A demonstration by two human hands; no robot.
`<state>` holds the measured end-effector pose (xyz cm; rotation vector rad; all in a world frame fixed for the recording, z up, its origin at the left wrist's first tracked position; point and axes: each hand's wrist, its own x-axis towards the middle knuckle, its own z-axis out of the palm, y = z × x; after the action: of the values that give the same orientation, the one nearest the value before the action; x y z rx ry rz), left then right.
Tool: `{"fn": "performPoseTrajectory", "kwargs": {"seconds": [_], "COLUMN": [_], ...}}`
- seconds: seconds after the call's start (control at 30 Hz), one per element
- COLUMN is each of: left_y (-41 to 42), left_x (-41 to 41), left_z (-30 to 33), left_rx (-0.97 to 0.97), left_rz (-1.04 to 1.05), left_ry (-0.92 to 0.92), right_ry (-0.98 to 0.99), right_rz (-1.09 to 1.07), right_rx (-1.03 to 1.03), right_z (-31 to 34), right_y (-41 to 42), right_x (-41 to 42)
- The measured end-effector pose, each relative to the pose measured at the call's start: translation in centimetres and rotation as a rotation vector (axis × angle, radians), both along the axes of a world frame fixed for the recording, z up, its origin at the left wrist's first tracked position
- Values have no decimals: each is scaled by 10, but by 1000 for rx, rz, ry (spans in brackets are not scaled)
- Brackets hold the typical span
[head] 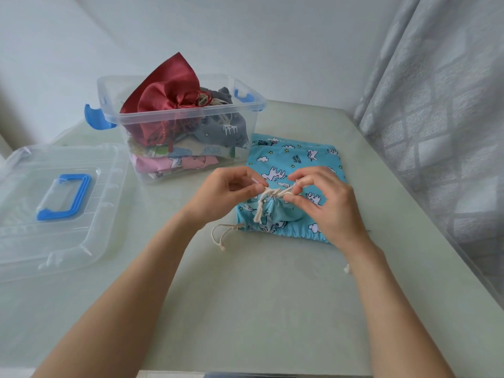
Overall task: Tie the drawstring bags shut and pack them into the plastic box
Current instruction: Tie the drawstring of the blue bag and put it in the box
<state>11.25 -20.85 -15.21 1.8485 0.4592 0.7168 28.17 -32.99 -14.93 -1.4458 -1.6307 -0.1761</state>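
- While the blue unicorn-print bag (294, 170) lay flat on the bench (245, 296) just beside the plastic box (174, 118), both hands worked at its gathered neck, near the edge closest to the person.
- The left hand (221, 195) pinched one end of the cream cord (272, 192) between thumb and curled fingers; the right hand (324, 203) pinched the other end likewise, so that the two strands crossed over the bunched cloth.
- The opposed grips suggested a knot being formed or drawn tight; whether it was finished could not be told.
- A loose cord tail (259, 214) hung over the gathered cloth, and a second cord loop (222, 236) lay on the bench at the bag's near left corner, apparently slack from the drawn channel.
- The box stood open and held a red satin bag (163, 99) on top, a grey bag (226, 129) beside it and pink printed bags (177, 163) beneath, evidently packed already.
- Its clear lid (54, 227), with a blue handle (65, 196), lay well apart to the left, leaving the box mouth free.
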Motion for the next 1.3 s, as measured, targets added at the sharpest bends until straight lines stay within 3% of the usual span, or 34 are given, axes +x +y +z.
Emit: {"fn": "performPoseTrajectory", "kwargs": {"seconds": [0.17, 0.33, 0.53, 0.73, 0.87, 1.1, 1.3], "left_y": [2, 7, 11, 8, 9, 16, 28], "left_x": [-3, -7, -12, -8, -5, -5, 13], "left_z": [0, 0, -2, -6, -8, -19, -19], "left_rx": [308, 414, 412, 235, 298, 426, 582], "left_rz": [185, 294, 234, 29, 120, 255, 262], "left_ry": [2, 32, 80, 73, 74, 326, 652], "right_ry": [72, 169, 297, 490, 396, 104, 118], "right_rz": [-58, -32, 41, 113, 145, 153, -95], "right_rx": [-61, -165, -260, -353, -473, -577, -376], "right_z": [-1, -4, 3, 4, 5, 0, -5], "right_y": [3, 1, -4, -7, -10, -7, 0], "right_x": [2, 2, 1, 8, 8, -2, -2]}}
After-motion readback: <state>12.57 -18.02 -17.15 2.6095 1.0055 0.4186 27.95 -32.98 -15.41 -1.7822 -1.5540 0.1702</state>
